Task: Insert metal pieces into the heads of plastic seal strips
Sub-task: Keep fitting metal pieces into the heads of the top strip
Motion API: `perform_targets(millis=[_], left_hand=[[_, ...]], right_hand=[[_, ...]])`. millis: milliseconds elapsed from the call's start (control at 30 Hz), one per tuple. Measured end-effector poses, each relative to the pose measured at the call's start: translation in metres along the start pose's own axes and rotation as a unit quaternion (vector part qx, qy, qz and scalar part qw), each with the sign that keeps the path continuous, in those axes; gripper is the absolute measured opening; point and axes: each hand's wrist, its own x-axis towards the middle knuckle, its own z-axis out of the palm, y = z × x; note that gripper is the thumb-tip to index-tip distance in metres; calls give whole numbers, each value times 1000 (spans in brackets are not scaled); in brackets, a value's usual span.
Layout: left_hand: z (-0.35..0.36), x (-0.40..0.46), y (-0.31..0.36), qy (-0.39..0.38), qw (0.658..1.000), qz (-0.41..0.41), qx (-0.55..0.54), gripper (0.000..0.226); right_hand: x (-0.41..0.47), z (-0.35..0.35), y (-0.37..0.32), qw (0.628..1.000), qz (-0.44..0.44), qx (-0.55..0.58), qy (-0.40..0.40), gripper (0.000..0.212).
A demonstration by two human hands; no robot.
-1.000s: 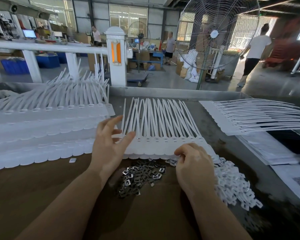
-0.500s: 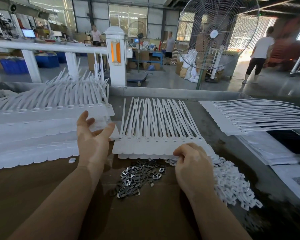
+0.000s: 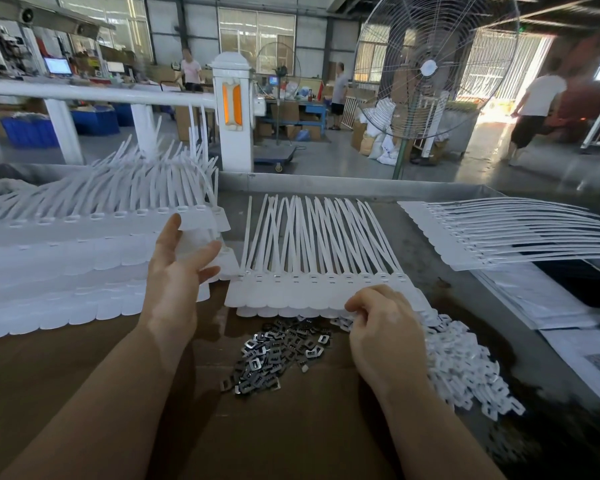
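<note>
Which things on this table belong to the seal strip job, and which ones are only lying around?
For the job:
- sheet of seal strips, gripped by the right hand
- pile of metal pieces
- white plastic clips
- stacked strip sheets by the open left hand

Only lying around:
- standing fan
- printed papers

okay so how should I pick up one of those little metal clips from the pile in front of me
Pinch a loose metal clip at the pile's near edge, across its two long sides, coming straight down from above. They lie flat on the cardboard, overlapping further in, so edge pieces should lift most easily. The left hand is free.
</note>
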Motion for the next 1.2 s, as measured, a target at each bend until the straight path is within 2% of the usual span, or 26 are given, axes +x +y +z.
perform_targets(millis=[200, 333, 433, 600, 667, 800, 867, 1067, 1200], left_hand=[[-5, 4, 0, -34, 996, -41, -68, 72], [-4, 0, 3, -51, 996, -36, -69, 83], [2, -7, 3, -64, 997, -32, -38, 87], [19, -24, -4, -161, 984, -10, 70, 70], [19, -23, -5, -139, 988, -10, 67, 58], [15, -16, -9, -44, 998, -18, 33, 34], [16, -15, -12, -32, 999, -17, 32, 29], [16, -15, -12, -10, 999, -21, 42, 27], [16, -23, -5, -46, 995, 3, 86, 35]], right_hand=[[0, 0, 0, 1000, -6, 1, -1, 19], [0, 0, 0, 1000, -7, 1, -1, 20], [1, 0, 0, 1000, -5, -3, -7, 20], [1, 1, 0, 1000, 1, 1, -6, 19], [1, 1, 0, 1000, 3, 0, -7, 19], [1, 0, 1, 1000, 1, 2, -10, 19], [1, 0, 1, 1000, 0, 1, -10, 19], [1, 0, 1, 1000, 2, 5, -13, 19], [1, 0, 0, 1000, 2, 11, -10, 19]])
